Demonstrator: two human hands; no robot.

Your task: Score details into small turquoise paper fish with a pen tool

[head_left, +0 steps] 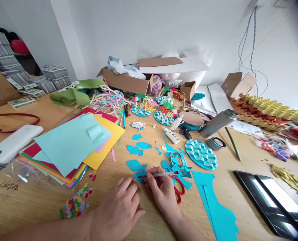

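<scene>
Right hand: holding slim translucent pen, lower centre
Bright-blue paper fish: under pen's tip
Left hand: loosely curled, bottom centre; can't tell whether gripping

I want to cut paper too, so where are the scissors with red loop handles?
In the head view, the red loop-handled scissors lie right of centre, low down, beside the right hand and bright blue paper scraps.
</scene>
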